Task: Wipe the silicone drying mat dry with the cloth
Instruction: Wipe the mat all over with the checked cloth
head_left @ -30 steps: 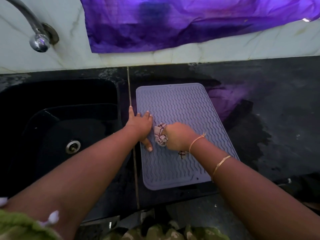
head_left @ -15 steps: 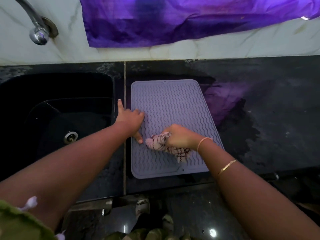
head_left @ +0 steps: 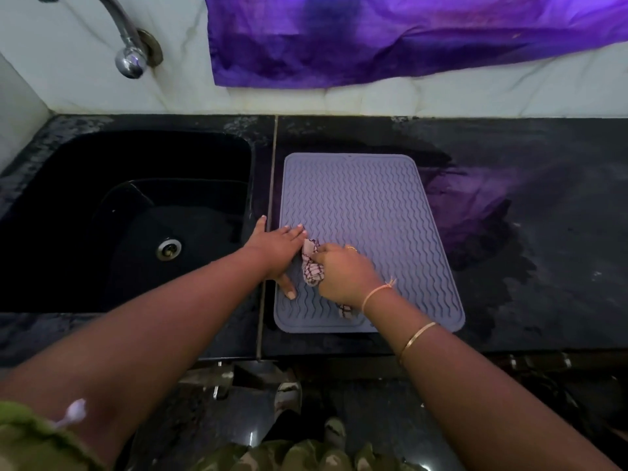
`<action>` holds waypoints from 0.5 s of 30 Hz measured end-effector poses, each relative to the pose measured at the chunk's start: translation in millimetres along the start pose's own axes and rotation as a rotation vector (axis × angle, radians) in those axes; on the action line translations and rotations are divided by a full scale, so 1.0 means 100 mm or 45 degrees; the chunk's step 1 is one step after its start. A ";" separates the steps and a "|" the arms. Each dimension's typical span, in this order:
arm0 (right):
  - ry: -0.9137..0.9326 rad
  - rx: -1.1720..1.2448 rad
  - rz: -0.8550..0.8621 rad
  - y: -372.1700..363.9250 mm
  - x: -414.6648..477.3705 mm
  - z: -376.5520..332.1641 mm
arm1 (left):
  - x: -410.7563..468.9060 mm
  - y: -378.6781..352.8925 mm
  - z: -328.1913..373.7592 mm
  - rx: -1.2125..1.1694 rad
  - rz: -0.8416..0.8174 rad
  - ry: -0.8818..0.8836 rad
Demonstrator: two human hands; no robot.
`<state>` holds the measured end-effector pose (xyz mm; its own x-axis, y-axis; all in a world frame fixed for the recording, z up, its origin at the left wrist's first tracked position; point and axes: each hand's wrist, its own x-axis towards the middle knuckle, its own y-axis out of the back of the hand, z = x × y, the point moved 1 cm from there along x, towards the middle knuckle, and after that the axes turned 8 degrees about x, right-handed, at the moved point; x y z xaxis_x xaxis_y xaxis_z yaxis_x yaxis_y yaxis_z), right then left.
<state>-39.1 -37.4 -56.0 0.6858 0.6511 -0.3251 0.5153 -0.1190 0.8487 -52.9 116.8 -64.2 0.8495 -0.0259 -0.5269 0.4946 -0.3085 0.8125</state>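
Note:
A grey-lilac silicone drying mat (head_left: 367, 205) with wavy ridges lies flat on the black counter, just right of the sink. My right hand (head_left: 343, 271) is closed around a bunched white cloth with dark checks (head_left: 311, 266) and presses it on the mat's near-left part. A tail of the cloth shows below my wrist near the mat's front edge. My left hand (head_left: 277, 248) lies flat with fingers spread on the mat's left edge, its thumb on the mat, touching the cloth.
A black sink (head_left: 129, 215) with a metal drain (head_left: 168, 249) lies to the left, under a chrome tap (head_left: 131, 61). A purple cloth (head_left: 390, 35) hangs on the white wall. The black counter (head_left: 543, 266) to the right shows wet patches.
My right hand has swept the cloth back to the left, up against my left hand, after trailing lower and further right. My left hand stays pressed on the mat's left edge.

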 end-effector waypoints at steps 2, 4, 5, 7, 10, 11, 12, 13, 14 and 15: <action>0.041 0.048 -0.012 0.01 -0.05 0.01 | 0.02 0.03 0.04 0.076 -0.006 0.025; 0.042 0.088 -0.037 0.02 -0.12 0.03 | 0.03 0.04 0.07 0.142 -0.013 0.044; 0.032 0.111 -0.048 0.01 -0.16 0.04 | 0.03 0.05 0.07 0.162 -0.019 0.051; 0.019 0.154 -0.064 -0.01 -0.25 0.07 | 0.03 0.06 0.08 0.174 -0.037 0.067; -0.023 0.208 -0.097 -0.03 -0.34 0.12 | 0.02 0.10 0.09 0.175 -0.063 0.075; -0.044 0.223 -0.124 -0.03 -0.37 0.14 | 0.02 0.11 0.09 0.175 -0.071 0.079; -0.057 0.239 -0.153 -0.03 -0.40 0.15 | 0.02 0.11 0.10 0.179 -0.079 0.085; -0.063 0.252 -0.191 -0.02 -0.41 0.16 | 0.02 0.11 0.10 0.192 -0.081 0.091; -0.064 0.258 -0.241 0.00 -0.42 0.18 | 0.03 0.12 0.11 0.213 -0.076 0.094; -0.068 0.271 -0.298 0.03 -0.42 0.18 | 0.03 0.12 0.12 0.240 -0.070 0.091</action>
<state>-57.5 -79.0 -47.6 0.5593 0.6398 -0.5272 0.7542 -0.1287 0.6439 -46.5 101.3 -59.1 0.8362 0.0613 -0.5449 0.5034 -0.4799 0.7185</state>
